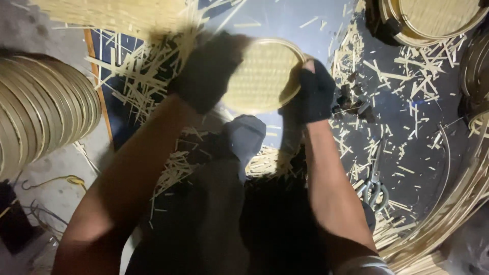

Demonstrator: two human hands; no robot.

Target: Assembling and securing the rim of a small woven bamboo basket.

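You are holding a round woven bamboo tray (pixel 262 76) up between both hands, above your knees and over the dark floor mat (pixel 407 153), toward the mat's far edge. It looks light and thin, a flat weave set in a bent rim hoop; the weave will likely give and the strips could snap if you press its middle, so the stiffer rim is the place to take it, at opposite sides as you do now. Bamboo edges can be splintery and the surface fairly smooth, which the gloves help with. Your left hand (pixel 209 69), in a dark glove, is closed over the tray's left rim, fingers wrapped round the edge and covering part of the weave; it is blurred, so how tightly it clamps is hard to tell. Your right hand (pixel 313 94), also gloved with the fingertips bare, pinches the right rim, thumb on top against the hoop. Around you the mat is strewn with bamboo slivers (pixel 147 76). A stack of bent hoops (pixel 43 112) lies beyond the mat's left edge, another finished tray (pixel 433 20) sits at the far right corner, long bamboo strips (pixel 448 203) curve along the right edge, and scissors (pixel 374 186) lie on the mat beside your right forearm.
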